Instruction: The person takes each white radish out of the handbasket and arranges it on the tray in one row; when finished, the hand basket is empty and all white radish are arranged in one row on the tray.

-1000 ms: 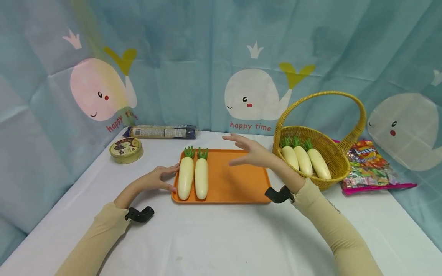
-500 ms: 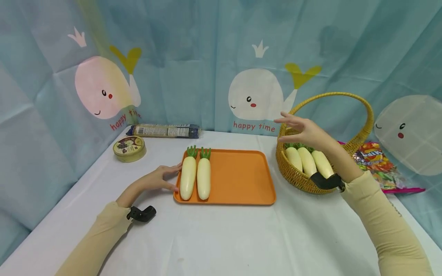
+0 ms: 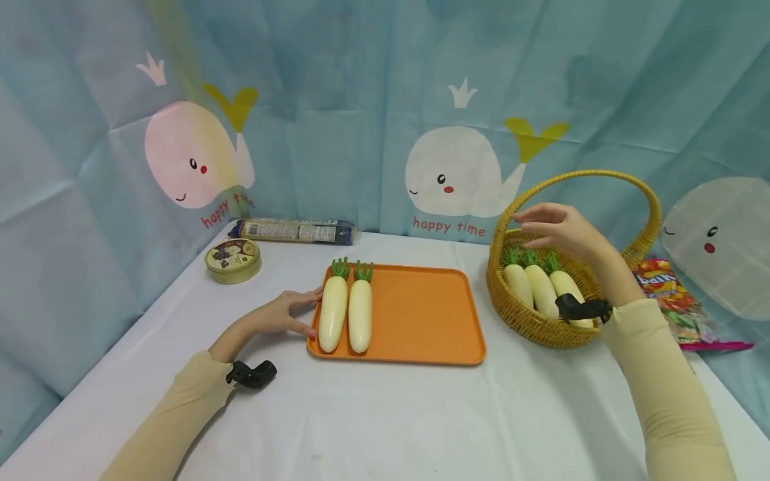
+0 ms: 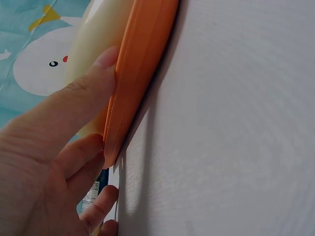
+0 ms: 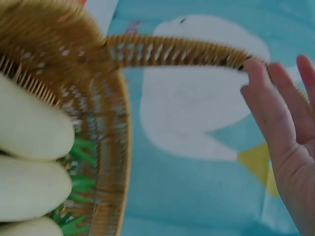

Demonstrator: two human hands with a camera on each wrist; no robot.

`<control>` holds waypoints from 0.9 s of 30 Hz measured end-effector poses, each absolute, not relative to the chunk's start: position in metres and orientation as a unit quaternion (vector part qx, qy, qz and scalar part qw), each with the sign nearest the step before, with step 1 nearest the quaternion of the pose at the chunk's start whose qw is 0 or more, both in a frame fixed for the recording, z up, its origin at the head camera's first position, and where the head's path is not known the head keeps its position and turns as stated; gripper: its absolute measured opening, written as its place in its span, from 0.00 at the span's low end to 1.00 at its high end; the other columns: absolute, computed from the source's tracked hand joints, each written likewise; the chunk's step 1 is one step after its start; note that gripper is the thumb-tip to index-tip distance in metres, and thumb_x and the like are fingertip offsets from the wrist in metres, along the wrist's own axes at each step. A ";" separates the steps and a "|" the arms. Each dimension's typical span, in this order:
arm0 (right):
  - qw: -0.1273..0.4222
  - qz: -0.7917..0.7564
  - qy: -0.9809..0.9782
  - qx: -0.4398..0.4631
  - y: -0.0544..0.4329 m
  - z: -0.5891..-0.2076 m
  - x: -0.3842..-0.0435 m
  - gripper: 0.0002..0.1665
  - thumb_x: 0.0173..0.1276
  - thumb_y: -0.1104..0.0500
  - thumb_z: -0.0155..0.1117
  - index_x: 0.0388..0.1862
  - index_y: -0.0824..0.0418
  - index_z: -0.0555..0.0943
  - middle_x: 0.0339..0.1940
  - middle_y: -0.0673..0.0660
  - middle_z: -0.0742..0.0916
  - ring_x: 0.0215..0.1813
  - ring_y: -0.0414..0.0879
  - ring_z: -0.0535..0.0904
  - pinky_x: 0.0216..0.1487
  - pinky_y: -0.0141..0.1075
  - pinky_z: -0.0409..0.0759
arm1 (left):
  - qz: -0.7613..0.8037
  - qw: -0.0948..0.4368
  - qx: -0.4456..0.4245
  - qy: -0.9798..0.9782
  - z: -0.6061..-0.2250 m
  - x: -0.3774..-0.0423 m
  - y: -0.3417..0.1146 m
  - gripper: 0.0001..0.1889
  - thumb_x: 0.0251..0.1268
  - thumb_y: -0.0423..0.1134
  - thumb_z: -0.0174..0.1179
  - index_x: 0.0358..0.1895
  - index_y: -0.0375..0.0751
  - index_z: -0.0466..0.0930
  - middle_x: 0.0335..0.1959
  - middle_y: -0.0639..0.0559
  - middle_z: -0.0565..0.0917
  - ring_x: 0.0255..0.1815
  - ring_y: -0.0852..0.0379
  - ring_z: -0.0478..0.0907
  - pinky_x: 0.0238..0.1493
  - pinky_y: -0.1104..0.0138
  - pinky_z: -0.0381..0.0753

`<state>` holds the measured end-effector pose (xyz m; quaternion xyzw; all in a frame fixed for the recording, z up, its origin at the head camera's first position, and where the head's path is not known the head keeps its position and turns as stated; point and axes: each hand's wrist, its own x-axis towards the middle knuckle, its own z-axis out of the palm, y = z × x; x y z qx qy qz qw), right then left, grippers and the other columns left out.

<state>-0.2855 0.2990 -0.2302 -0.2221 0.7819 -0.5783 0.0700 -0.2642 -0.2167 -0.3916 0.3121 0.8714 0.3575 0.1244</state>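
Right now, three white radishes (image 3: 541, 292) are lying side by side in the wicker basket (image 3: 535, 329), green tops toward its far side, and your right hand (image 3: 565, 234) is hovering above those tops, its fingers extended and the thumb standing apart; whether its fingertips are touching the handle (image 3: 653, 227), I cannot tell. Your left hand (image 3: 283, 312) is resting against the left edge of the orange tray (image 3: 424, 314), thumb and fingers spread along the rim. Just beside that hand, two more radishes (image 3: 360, 317) are lying parallel on the tray's left part. Farther out, a round tin (image 3: 233, 260) is showing a picture lid whose print is too small to read, and a long packet (image 3: 295, 232) behind it is bearing a barcode and tiny text. Beyond the basket, a colourful bag (image 3: 670, 294) is carrying lettering I cannot fully read, while the curtain (image 3: 337, 153) is displaying "happy time" in red beneath its whales.
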 end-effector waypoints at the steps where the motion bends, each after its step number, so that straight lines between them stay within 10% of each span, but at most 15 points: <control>1: 0.070 -0.570 0.791 -0.213 0.302 -0.231 -0.287 0.15 0.66 0.65 0.54 0.51 0.67 0.75 0.48 0.49 0.80 0.48 0.43 0.75 0.40 0.41 0.78 | 0.356 0.126 0.310 0.872 -0.391 -0.264 -0.216 0.43 0.46 0.46 0.68 0.65 0.32 0.58 0.66 0.39 0.55 0.65 0.38 0.48 0.60 0.44 0.44; 27: 0.130 -0.320 0.931 -0.121 0.307 -0.283 -0.331 0.48 0.58 0.50 0.64 0.70 0.63 0.51 0.68 0.70 0.54 0.61 0.67 0.58 0.39 0.48 0.77 | 0.360 0.127 0.309 0.871 -0.392 -0.264 -0.216 0.46 0.45 0.48 0.68 0.65 0.31 0.56 0.66 0.40 0.54 0.65 0.39 0.49 0.60 0.46 0.46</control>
